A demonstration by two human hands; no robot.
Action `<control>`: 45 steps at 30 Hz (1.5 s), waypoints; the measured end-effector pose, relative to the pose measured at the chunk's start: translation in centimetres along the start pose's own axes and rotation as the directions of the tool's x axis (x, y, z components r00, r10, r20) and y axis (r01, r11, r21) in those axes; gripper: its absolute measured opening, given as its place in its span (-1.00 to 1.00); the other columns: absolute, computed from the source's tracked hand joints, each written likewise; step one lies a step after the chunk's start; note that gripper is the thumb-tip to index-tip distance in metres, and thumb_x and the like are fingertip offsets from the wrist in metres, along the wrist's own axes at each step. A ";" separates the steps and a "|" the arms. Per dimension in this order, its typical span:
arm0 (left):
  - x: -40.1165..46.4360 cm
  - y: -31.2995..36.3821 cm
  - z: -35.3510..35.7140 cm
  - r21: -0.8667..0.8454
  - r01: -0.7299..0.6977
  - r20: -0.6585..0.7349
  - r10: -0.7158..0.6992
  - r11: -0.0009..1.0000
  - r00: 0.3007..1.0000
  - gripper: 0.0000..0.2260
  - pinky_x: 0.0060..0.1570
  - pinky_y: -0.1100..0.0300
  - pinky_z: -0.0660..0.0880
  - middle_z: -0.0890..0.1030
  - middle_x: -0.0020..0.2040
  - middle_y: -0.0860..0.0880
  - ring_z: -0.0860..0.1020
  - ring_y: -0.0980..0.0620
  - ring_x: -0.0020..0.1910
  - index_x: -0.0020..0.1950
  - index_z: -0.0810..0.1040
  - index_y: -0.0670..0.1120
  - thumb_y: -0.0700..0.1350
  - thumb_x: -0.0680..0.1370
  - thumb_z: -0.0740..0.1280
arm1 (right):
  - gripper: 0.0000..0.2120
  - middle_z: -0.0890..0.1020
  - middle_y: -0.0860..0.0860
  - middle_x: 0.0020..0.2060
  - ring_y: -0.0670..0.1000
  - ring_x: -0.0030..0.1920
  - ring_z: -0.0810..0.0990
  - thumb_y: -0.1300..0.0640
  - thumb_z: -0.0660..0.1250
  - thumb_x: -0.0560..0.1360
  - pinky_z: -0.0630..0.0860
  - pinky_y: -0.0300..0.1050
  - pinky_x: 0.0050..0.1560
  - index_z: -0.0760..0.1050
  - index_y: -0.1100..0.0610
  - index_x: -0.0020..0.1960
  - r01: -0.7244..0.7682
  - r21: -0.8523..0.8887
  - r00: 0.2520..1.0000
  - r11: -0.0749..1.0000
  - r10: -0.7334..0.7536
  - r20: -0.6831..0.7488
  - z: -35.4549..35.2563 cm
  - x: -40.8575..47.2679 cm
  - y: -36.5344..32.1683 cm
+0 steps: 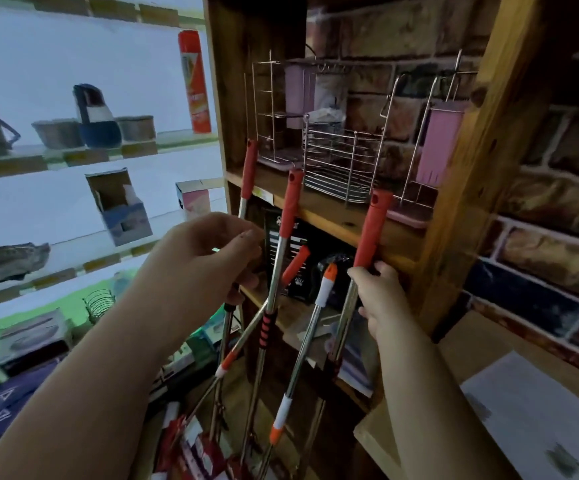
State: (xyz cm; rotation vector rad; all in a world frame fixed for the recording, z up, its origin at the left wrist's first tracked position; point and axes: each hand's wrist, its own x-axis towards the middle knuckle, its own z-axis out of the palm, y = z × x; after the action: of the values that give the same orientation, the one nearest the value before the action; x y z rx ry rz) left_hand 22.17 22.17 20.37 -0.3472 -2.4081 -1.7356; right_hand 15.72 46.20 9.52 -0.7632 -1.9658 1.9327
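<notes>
Several metal mop poles with red grips lean against a wooden shelf unit (pixel 319 211). My left hand (pixel 208 258) curls round the leftmost pole (pixel 248 174), gripping it below its red top. My right hand (pixel 381 299) grips the rightmost pole (pixel 373 230) just under its red handle. Between them stands a third pole (pixel 290 209) with a black and red ribbed grip lower down. A shorter pole with a white and orange tip (pixel 326 285) and another slanted pole (pixel 295 265) lean in the middle. The pole bases are hidden below.
Wire dish racks (pixel 336 161) with pink trays stand on the upper wooden shelf before a brick-pattern wall. A black box (pixel 298 247) sits on the shelf below. To the left, bright white shelves hold a red spray can (pixel 194 81), baskets and boxes. A wooden counter (pixel 489 393) lies at right.
</notes>
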 end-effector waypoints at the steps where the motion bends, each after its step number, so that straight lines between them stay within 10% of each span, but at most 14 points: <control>1: 1.0 -0.3 0.3 -0.003 0.006 0.001 -0.006 1.000 1.000 -0.89 -0.26 0.08 0.63 0.75 -0.16 0.01 0.73 0.00 -0.26 -0.03 0.69 0.06 -0.08 0.61 0.36 | -0.47 0.53 -0.03 0.08 0.04 0.07 0.48 0.08 0.37 0.55 0.46 0.10 0.27 0.33 0.07 0.49 -0.011 -0.004 1.000 1.000 0.011 0.000 0.4 1.3 0.4; 4: 2.8 -1.2 1.0 -0.007 0.026 0.002 -0.026 1.000 1.000 -0.88 -0.27 0.10 0.63 0.75 -0.14 0.00 0.73 0.02 -0.26 -0.02 0.69 0.05 -0.08 0.61 0.36 | -0.56 0.47 -0.12 -0.15 -0.06 -0.16 0.47 0.00 0.38 0.56 0.39 0.01 0.08 0.42 0.10 0.38 -0.043 -0.021 0.999 0.999 0.043 -0.002 1.5 4.2 2.0; 8: 4.2 -2.1 1.8 0.002 0.053 0.036 -0.053 0.999 0.998 -0.88 -0.21 0.03 0.67 0.75 -0.16 -0.02 0.72 -0.01 -0.27 -0.03 0.70 0.03 -0.09 0.61 0.35 | -0.58 0.66 0.02 0.04 0.05 0.07 0.59 -0.15 0.34 0.57 0.39 -0.02 0.06 0.49 0.08 0.30 -0.040 -0.077 0.998 0.996 0.044 0.043 1.7 4.9 3.6; 14: 5.4 -2.7 2.1 -0.035 0.014 0.146 -0.008 0.999 0.989 -0.86 -0.33 0.23 0.63 0.76 -0.15 0.06 0.73 0.04 -0.27 -0.03 0.69 0.07 -0.07 0.62 0.34 | -0.81 0.53 -0.10 -0.36 -0.21 -0.43 0.55 -0.17 0.24 0.61 0.45 -0.31 -0.44 0.43 -0.07 -0.03 0.340 -0.167 0.926 0.925 -0.361 -0.113 1.9 0.0 6.5; 24: 3.2 -3.7 -1.2 -0.152 -0.020 0.371 0.076 0.988 0.926 -0.85 -0.31 0.14 0.69 0.75 -0.17 -0.02 0.71 0.06 -0.31 -0.04 0.70 0.05 -0.12 0.62 0.35 | -0.80 0.50 -0.11 -0.37 -0.32 -0.34 0.54 -0.18 0.22 0.61 0.40 -0.44 -0.43 0.28 -0.17 -0.12 0.344 -0.413 0.805 0.843 -0.491 -0.332 3.9 -9.4 5.7; 28: 1.3 -3.3 -2.7 -0.244 -0.072 0.472 0.183 0.967 0.862 -0.76 -0.37 0.25 0.63 0.67 -0.38 0.22 0.62 0.25 -0.44 -0.15 0.65 0.06 -0.19 0.64 0.31 | -0.79 0.47 -0.08 -0.48 -0.28 -0.44 0.54 -0.16 0.24 0.61 0.37 -0.41 -0.52 0.30 -0.12 -0.11 0.343 -0.438 0.772 0.831 -0.515 -0.372 3.6 -13.8 4.9; 35: -2.1 -0.6 -1.6 -0.343 -0.087 0.594 0.288 0.935 0.751 -0.77 -0.38 0.18 0.64 0.70 -0.25 0.03 0.65 0.19 -0.40 -0.13 0.65 0.09 -0.16 0.64 0.32 | -0.77 0.54 -0.06 -0.39 -0.12 -0.46 0.56 -0.29 0.16 0.58 0.40 -0.23 -0.51 0.32 -0.15 -0.07 0.217 -0.477 0.744 0.852 -0.461 -0.484 -0.8 -21.8 3.5; 45: -15.7 6.5 5.7 -0.473 -0.126 0.740 0.471 0.872 0.481 -0.79 -0.29 0.10 0.66 0.73 -0.18 0.18 0.71 0.09 -0.29 -0.10 0.68 0.21 -0.02 0.64 0.31 | -0.68 0.55 -0.14 -0.38 -0.23 -0.37 0.58 -0.39 0.12 0.46 0.39 -0.37 -0.50 0.34 -0.17 -0.02 0.109 -0.421 0.482 0.901 -0.418 -0.770 -13.2 -39.2 3.3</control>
State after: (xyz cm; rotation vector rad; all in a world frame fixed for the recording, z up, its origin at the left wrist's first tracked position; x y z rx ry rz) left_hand 39.08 28.01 20.46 -1.9768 -2.1904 -2.1003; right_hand 55.68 35.69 13.53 -1.1171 -1.5785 0.7402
